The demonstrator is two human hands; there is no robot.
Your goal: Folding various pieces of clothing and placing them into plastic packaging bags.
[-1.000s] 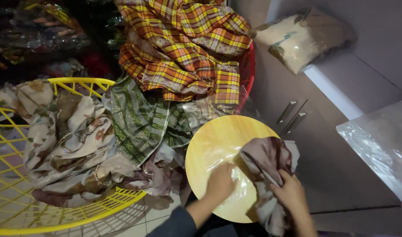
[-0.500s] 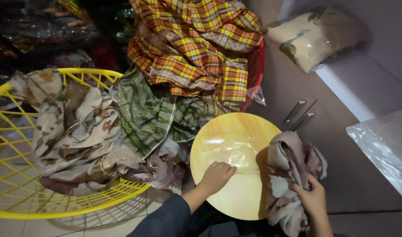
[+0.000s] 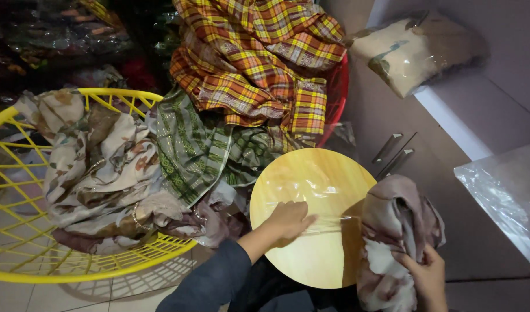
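Dim tiled floor [image 3: 22,294], laundry everywhere. Left hand [image 3: 288,219] lies flat on the round wooden board [image 3: 311,185], fingers [image 3: 304,221] pressed together and pointing right, pinning a thin clear plastic film [image 3: 334,222] near the board's right edge. Right hand [image 3: 428,276], just off that edge, has its fingers curled around a bunched brown-and-white cloth [image 3: 395,231]. Left of the board sits a yellow basket [image 3: 22,271] heaped with patterned cloth [image 3: 97,173]; a plaid cloth [image 3: 259,63] is piled beyond.

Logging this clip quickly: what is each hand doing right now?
Left hand: open, flat on clear plastic film over the round wooden board.
Right hand: shut on the bundled brownish cloth.
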